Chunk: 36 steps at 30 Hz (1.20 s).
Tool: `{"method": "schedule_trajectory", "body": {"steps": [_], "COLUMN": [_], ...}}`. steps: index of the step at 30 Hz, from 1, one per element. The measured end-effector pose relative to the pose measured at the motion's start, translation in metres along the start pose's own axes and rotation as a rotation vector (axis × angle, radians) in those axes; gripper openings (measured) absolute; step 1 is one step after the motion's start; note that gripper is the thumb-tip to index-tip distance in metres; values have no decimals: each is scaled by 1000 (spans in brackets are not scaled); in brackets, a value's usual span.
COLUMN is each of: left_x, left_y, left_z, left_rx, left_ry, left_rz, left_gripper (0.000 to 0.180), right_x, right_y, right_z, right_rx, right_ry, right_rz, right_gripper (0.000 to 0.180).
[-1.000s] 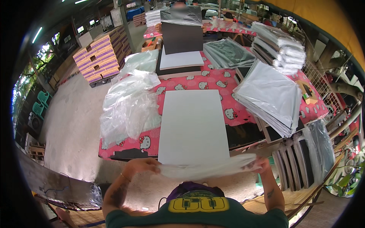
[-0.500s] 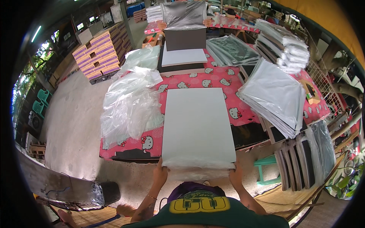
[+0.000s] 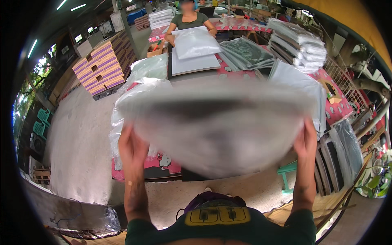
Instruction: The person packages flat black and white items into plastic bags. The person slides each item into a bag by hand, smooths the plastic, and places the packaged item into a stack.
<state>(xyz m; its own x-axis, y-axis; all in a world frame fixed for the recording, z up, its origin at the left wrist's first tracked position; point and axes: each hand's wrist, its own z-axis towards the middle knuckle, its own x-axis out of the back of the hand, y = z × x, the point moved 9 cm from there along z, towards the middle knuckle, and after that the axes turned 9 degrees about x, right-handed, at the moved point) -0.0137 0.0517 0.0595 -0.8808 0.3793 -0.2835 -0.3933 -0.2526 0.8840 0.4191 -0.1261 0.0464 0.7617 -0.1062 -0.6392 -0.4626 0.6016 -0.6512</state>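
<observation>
Between my two hands a pale flat sheet in see-through plastic is held up above the table, smeared by motion. My left hand grips its left edge and my right hand its right edge. Below it, a dark board shows at the table's near edge. Left of my left hand lies a heap of see-through plastic bags. Near my right hand is a fanned stack of plastic-covered sheets, partly hidden by the raised sheet.
Across the table a person holds a plastic-wrapped flat pack. The table has a pink patterned cover. More wrapped stacks stand at far right. Cartons are piled at left; a green stool is beside the table.
Both my hands have risen and spread apart, lifting the plastic-covered sheet off the table. The person opposite has lowered the plastic-wrapped item that was held up in front.
</observation>
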Motion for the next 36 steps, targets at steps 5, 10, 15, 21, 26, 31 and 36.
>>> {"method": "schedule_trajectory", "body": {"steps": [5,10,15,21,26,31,36], "left_x": [-7,87,121,26,-26,-14,-212], "left_y": [-76,-271,-347,-171,-172,-301,-236], "left_z": [94,49,-16,67,57,16,95], "left_rx": [238,537,689,191,157,345,304], "left_ry": [-44,103,261,161,139,-2,-337], "left_rz": [-604,-756,-237,345,324,443,422], "left_gripper": [45,17,34,30,26,38,37], "right_x": [47,105,204,98,111,218,290], "right_y": [60,182,223,146,122,189,45], "right_z": [82,39,-44,41,44,-24,12], "right_rx": [-52,-249,-439,126,268,72,-43], "right_ry": [-54,349,652,16,26,22,590], "right_rz": [118,162,-539,-658,-614,-1002,-902], "right_gripper": [36,23,34,33,36,36,39]}}
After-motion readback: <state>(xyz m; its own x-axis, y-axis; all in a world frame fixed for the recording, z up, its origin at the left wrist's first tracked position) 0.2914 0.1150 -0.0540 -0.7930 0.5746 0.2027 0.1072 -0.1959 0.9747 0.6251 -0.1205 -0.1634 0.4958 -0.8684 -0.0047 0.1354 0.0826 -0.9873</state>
